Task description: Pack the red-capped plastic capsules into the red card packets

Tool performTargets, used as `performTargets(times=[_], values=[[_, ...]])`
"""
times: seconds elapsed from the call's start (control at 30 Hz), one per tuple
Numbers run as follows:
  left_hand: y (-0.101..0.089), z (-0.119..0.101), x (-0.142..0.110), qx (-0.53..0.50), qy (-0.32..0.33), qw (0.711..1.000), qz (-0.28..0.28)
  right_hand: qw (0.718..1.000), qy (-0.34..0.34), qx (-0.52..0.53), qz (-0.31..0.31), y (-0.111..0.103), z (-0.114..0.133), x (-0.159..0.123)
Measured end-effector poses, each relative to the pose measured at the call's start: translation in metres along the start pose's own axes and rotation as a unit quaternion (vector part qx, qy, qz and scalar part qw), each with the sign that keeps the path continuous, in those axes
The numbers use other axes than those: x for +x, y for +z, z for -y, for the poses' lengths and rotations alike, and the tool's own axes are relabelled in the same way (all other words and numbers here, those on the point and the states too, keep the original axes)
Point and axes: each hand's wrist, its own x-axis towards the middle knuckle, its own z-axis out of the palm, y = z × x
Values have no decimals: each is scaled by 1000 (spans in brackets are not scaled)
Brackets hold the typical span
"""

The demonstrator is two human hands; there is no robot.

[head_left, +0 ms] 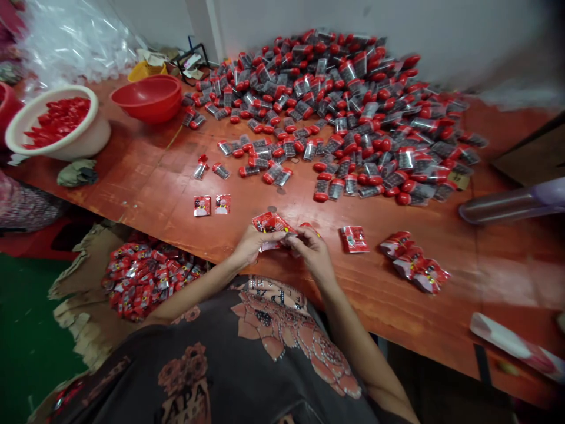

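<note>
Near the table's front edge, my left hand (252, 242) holds a shiny red printed packet (268, 222) between thumb and fingers. My right hand (312, 254) is closed in a pinch at the packet's right side, its fingertips almost meeting my left thumb. More red printed packaging (310, 228) shows behind the right fingers; whether it joins the held packet I cannot tell. Two small red and white packets (202, 205) lie flat to the left. Right of my hands are a single red packet (354, 239) and a connected-looking strip of packets (415, 262).
A large heap of clear tubes with red caps (326, 100) covers the table's back. At left stand a white basin (99, 126) of red pieces and a red bowl (148, 97). An open carton (83, 294) of red packets sits below. A purple-lidded bottle (507, 203) lies at right.
</note>
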Motion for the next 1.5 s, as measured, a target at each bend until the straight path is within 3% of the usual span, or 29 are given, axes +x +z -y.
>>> performTargets(times=[0.13,0.27,0.37,0.5,0.57,0.67,0.83,0.9,0.97,1.03,1.17,1.33,1.5], values=[[-18,-2,5,-66,-8,996,-63,998,20,-53,-27,-31,-8,4],[-36,-11,9,-73,-7,992,-106,963,-46,-257,-63,-48,-2,9],[-38,-12,12,-67,-2,992,-105,949,-109,-291,-60,-23,13,13],[-30,-11,17,-71,28,994,-76,980,-100,-167,44,31,19,28],[-28,-13,19,-76,38,994,-64,985,-95,-125,70,46,16,38],[-29,-20,22,-98,36,993,-55,978,-108,-153,89,48,15,52],[-35,-27,32,-125,68,987,-80,947,-114,-254,158,31,31,89],[-37,-29,38,-136,84,982,-103,934,-102,-321,118,26,37,115],[-37,-32,42,-151,88,976,-129,908,-93,-408,4,27,38,143],[-36,-35,45,-168,69,973,-144,881,-67,-462,-70,31,36,167],[-32,-44,45,-221,3,966,-134,880,-13,-470,-66,38,30,191],[-31,-50,42,-253,-39,958,-133,905,18,-425,-21,25,26,168],[-27,-47,44,-276,-24,953,-124,982,-93,-164,-19,25,32,88]])
